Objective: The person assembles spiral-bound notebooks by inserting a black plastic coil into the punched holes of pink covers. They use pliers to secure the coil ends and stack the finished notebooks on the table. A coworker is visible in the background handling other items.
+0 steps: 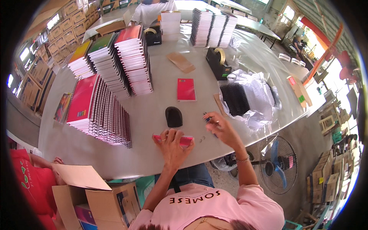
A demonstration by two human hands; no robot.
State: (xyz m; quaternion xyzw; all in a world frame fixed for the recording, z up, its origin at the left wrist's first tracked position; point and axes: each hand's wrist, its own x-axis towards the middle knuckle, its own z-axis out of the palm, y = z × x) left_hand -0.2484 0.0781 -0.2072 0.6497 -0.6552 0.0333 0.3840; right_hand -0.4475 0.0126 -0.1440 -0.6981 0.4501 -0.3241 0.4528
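Note:
My left hand (173,147) is closed around a small red notebook (185,141), tilted up on its edge near the table's front. Fingers cover much of its cover. To the right, my right hand (224,132) is raised with its fingers bent round a slim dark-blue tool (207,119); its exact kind is hidden by the fingers. Just beyond the left hand sits a black rounded pad (173,117). A red spiral notebook (186,89) lies flat farther off. Small dark bits (202,138) lie on the table between my hands.
Tall stacks of spiral notebooks (132,59) and a red-covered stack (109,111) stand left. At right are a tape dispenser (219,63) and black binding coils (234,99) in clear plastic. A fan (278,165) stands right; an open carton (99,203) and a person in red (32,184) are left.

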